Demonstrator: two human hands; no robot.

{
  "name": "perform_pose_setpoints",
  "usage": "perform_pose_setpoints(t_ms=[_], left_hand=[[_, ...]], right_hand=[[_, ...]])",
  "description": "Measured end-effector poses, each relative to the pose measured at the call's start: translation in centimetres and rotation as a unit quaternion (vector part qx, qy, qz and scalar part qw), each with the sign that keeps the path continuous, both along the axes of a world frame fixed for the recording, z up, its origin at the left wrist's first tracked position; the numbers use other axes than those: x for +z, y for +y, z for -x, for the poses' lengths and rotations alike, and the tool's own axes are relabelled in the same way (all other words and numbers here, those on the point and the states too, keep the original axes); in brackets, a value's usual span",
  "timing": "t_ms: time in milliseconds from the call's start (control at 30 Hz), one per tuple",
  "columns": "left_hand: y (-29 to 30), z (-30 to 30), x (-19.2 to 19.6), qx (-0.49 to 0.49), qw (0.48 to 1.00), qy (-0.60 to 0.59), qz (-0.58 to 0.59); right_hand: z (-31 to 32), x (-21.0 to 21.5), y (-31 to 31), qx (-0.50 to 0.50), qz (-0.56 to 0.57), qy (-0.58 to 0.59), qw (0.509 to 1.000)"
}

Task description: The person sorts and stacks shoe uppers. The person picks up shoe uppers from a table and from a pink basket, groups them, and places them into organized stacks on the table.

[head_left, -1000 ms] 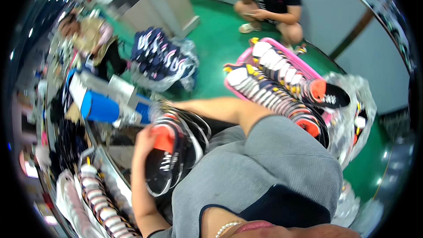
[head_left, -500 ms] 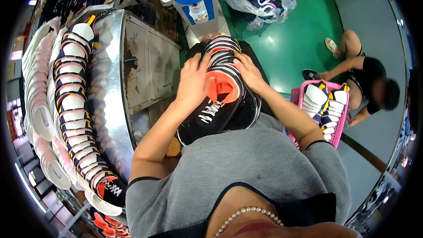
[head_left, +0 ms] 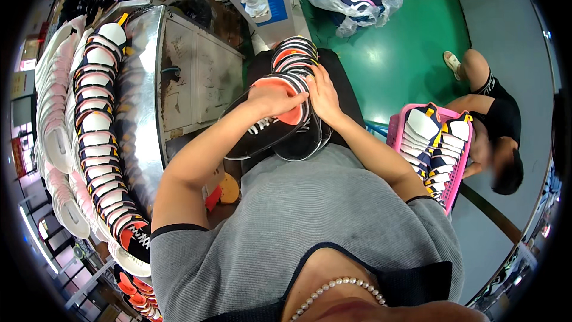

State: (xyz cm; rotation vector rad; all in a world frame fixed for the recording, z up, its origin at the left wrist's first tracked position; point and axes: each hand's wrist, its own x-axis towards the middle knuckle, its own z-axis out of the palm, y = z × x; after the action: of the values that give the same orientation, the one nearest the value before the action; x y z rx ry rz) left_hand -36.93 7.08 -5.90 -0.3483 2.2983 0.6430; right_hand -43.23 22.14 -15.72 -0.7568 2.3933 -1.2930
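head view: nested stack of shoe uppers (head_left: 293, 67) lies centre frame across the wearer's dark lap (head_left: 345, 86), its coral-lined opening and black, white-laced front upper (head_left: 253, 143) nearest the body. left hand (head_left: 271, 100) lies over that opening, one digit reaching to the right rim; the others hidden, cannot tell if they pinch. right hand (head_left: 323, 98) rests along the stack's right side, fingers nearly straight, slightly apart.

handling, my judgement: each upper light, soft, floppy; whole stack heavier, apt to bend or slide apart. best hold: collar rim at the front, other palm steadying the side.

surroundings: metal-topped table (head_left: 134, 143) at left, bearing a long row of nested uppers (head_left: 98, 122). green floor (head_left: 411, 53), upper right. pink basket (head_left: 459, 173) of white-and-navy uppers, right of frame; crouching person (head_left: 503, 113) beside it. clear bag (head_left: 390, 6) of dark pieces, top centre.
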Motion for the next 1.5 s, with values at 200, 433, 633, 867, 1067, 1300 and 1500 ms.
perform_pose_setpoints(t_ms=[200, 433, 633, 867, 1067, 1300, 1500], left_hand=[[2.4, -0.8, -7.7, 0.504, 0.756, -0.001, -0.418], [2.6, -2.0, -5.8, 0.591, 0.611, 0.067, -0.522], [-1.2, -6.5, 4.7, 0.616, 0.514, 0.154, -0.577], [-7.6, -8.5, 5.2, 0.598, 0.636, 0.299, -0.386], [-11.2, -6.2, 5.2, 0.601, 0.592, 0.376, -0.385], [-9.0, -0.8, 2.9, 0.568, 0.629, 0.376, -0.376], [-10.5, 3.7, 0.8, 0.526, 0.632, 0.434, -0.369]], right_hand=[[0.3, 0.4, 0.8, 0.004, 0.016, -0.030, 0.999], [1.3, 0.4, 1.3, 0.013, 0.019, -0.057, 0.998], [3.9, 5.2, 0.0, 0.065, 0.037, 0.104, 0.992], [5.2, 11.1, -10.6, 0.082, 0.169, -0.299, 0.936], [2.8, 12.3, -14.3, 0.194, 0.140, -0.075, 0.968], [5.9, 10.0, -14.8, 0.051, 0.192, -0.118, 0.973], [10.3, 7.1, -16.0, 0.065, 0.281, -0.306, 0.907]])
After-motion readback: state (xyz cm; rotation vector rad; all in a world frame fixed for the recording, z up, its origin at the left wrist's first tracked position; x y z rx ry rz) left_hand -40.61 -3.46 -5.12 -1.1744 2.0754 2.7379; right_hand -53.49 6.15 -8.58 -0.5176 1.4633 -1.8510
